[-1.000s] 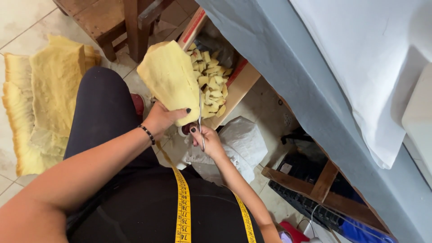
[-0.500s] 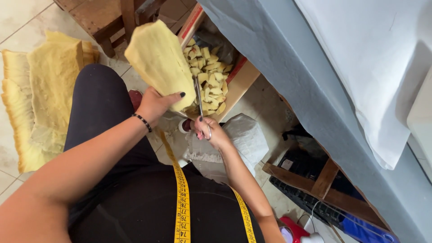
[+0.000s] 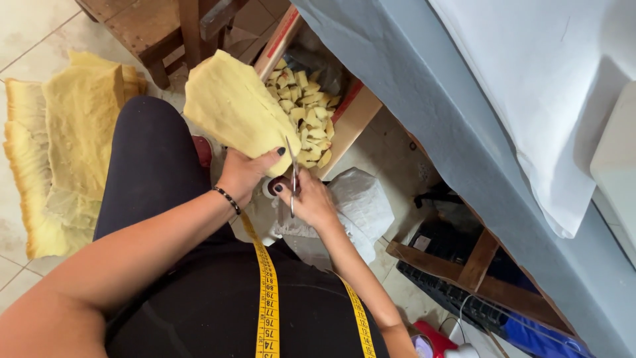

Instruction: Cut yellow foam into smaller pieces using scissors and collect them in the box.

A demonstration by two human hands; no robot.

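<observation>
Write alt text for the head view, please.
A left hand holds up a flat yellow foam piece while the right hand works metal scissors at its edge, above a box of small yellow foam cubes. A yellow measuring tape drapes down the black top.

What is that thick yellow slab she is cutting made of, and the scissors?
The thick pale-yellow slab in the left hand looks like soft foam: matte, porous, bending. The slim grey scissors in the right hand look like bare metal, faintly shiny.
</observation>
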